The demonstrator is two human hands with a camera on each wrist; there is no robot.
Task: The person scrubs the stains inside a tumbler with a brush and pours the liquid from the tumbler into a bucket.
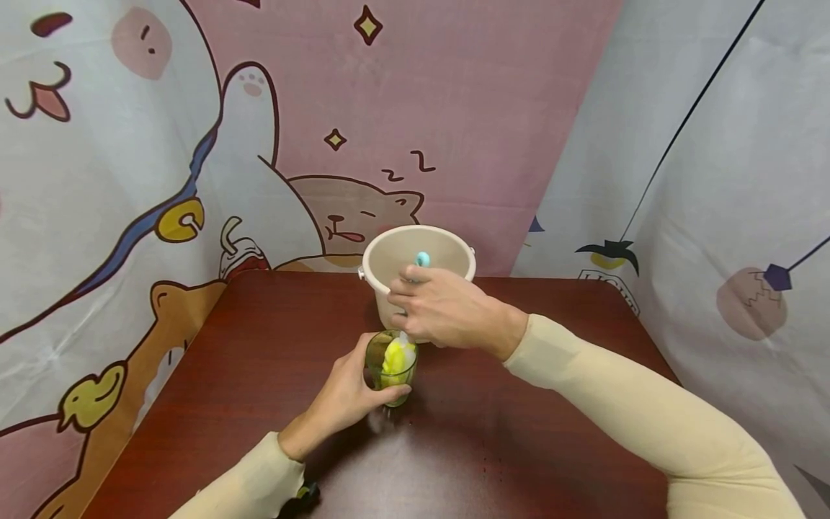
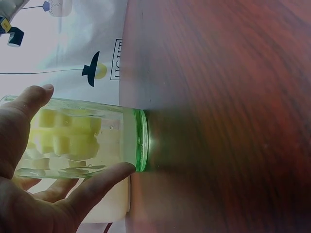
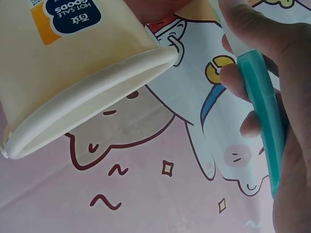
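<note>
A green-tinted clear glass [image 1: 372,358] is gripped by my left hand [image 1: 340,395], thumb on the near side and fingers round the other. Its mouth tips up towards my right hand [image 1: 447,308]. That hand holds a cup brush by its teal and white handle [image 3: 260,87]; the teal end shows above the knuckles in the head view. Inside the glass sits the brush's yellow and white sponge head [image 1: 394,357]. The left wrist view shows the blocky sponge [image 2: 68,133] through the wall, with droplets on the glass. Whether the glass base touches the table cannot be told.
Just behind the hands stands a cream bucket [image 1: 382,251] with a label on its side. Under everything is a dark red-brown wooden table [image 1: 493,432], with a few water drops near the glass. Cartoon-printed cloth [image 1: 467,108] hangs round the back and sides.
</note>
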